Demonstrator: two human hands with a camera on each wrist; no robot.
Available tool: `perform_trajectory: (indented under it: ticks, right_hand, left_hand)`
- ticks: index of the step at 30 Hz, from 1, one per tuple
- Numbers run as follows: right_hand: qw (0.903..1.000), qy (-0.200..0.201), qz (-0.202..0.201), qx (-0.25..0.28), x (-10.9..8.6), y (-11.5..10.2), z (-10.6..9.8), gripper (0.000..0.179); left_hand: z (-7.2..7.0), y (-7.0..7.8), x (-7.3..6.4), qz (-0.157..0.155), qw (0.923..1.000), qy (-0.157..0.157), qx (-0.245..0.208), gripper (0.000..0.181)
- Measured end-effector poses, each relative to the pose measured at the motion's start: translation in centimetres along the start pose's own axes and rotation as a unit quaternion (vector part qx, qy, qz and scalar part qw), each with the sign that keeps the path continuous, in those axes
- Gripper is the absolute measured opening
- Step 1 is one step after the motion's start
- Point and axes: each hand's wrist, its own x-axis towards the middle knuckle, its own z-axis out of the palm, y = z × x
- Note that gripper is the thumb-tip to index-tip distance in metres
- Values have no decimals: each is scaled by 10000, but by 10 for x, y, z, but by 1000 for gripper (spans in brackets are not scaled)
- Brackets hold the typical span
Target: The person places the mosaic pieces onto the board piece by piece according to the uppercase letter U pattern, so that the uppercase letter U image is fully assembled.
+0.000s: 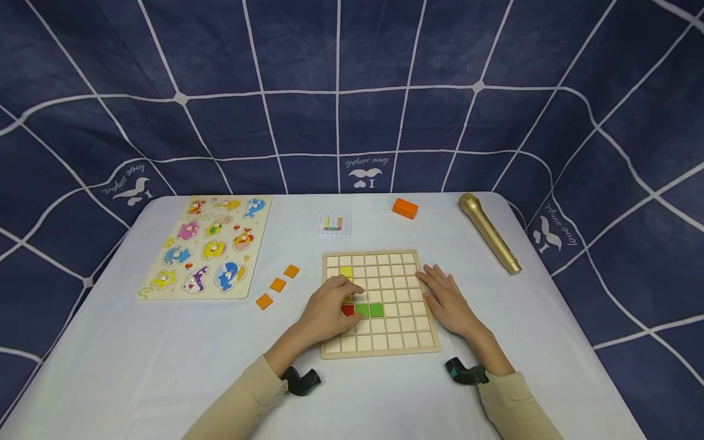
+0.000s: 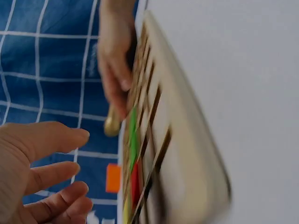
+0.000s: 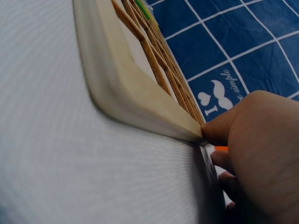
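Observation:
A square wooden grid board [image 1: 407, 340] lies on the table with a yellow tile [image 1: 346, 271], a red tile [image 1: 348, 310] and two green tiles [image 1: 376, 310] in its cells. Over the board's left part hovers my left hand [image 1: 326, 310], hiding some cells. In the left wrist view its thumb and fingers [image 2: 51, 173] are spread apart, and nothing shows between them. My right hand [image 1: 452, 307] rests at the board's right edge with fingers extended. The right wrist view shows its thumb [image 3: 219, 128] touching the board's side.
Three orange tiles [image 1: 277, 285] lie left of the board, near a sea-animal peg puzzle [image 1: 206, 249]. Behind the board are a small pattern card [image 1: 334, 226] and an orange block [image 1: 405, 208]. A gold microphone-shaped object [image 1: 491, 234] lies at the right.

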Motion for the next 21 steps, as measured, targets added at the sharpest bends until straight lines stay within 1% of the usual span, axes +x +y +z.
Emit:
perform_trajectory:
  ticks: [4, 6, 8, 11, 14, 17, 21]
  right_hand:
    - [10000, 3, -11, 3, 0, 1, -1, 43]
    - [10000, -5, -9, 3, 0, 1, -1, 43]
    - [10000, -7, -14, 2, 0, 1, -1, 43]
    - [10000, 9, -8, 2, -1, 2, -1, 43]
    - [10000, 33, -1, 1, -1, 1, -1, 43]
    - [10000, 33, -16, 12, 0, 2, 0, 43]
    - [10000, 21, -32, 10, 0, 1, 0, 42]
  left_hand:
    - [-19, -17, -20, -211, 9980, 338, -485, 42]
    - [-25, -27, -32, -371, 9960, 460, -664, 45]
    - [-28, -36, -42, -568, 9941, 526, -759, 49]
    - [-28, -49, -54, -772, 9918, 507, -882, 55]
    - [-25, -58, -60, -873, 9905, 436, -969, 57]
    - [-22, -62, -64, -932, 9895, 415, -1024, 56]
    - [-19, -64, -67, -1000, 9887, 423, -1036, 53]
